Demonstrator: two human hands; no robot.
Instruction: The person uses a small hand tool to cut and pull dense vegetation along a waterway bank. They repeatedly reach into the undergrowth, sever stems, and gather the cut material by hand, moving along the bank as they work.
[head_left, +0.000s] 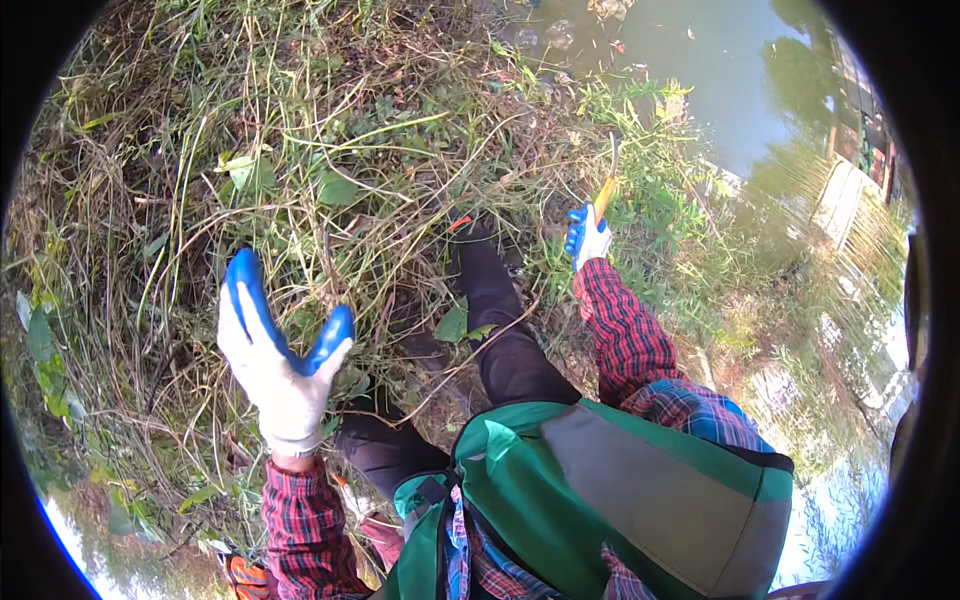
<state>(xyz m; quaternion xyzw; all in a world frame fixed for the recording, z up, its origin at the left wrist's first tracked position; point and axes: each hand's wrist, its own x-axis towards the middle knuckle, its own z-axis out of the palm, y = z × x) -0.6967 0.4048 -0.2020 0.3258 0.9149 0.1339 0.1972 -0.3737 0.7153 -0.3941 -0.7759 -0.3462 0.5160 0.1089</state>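
Note:
My left hand (289, 360), in a white knit glove with a blue coated palm, is raised above tangled vines and grass (322, 225). Its thumb stands wide of the fingers and nothing is in it. In the same kind of glove, my right hand (589, 236) is closed around the yellow handle of a sickle (606, 196). The thin curved blade points away from me, over leafy green weeds (660, 180). Its tip is seen against the plants, and I cannot tell whether it touches them.
My legs in dark trousers (517, 352) stand among the stems, with a loose dry stem (480, 352) across them. Murky water (720, 82) borders the bank at the upper right. A green and grey vest (637, 480) hangs before me. An orange-and-black object (246, 577) is at the lower left.

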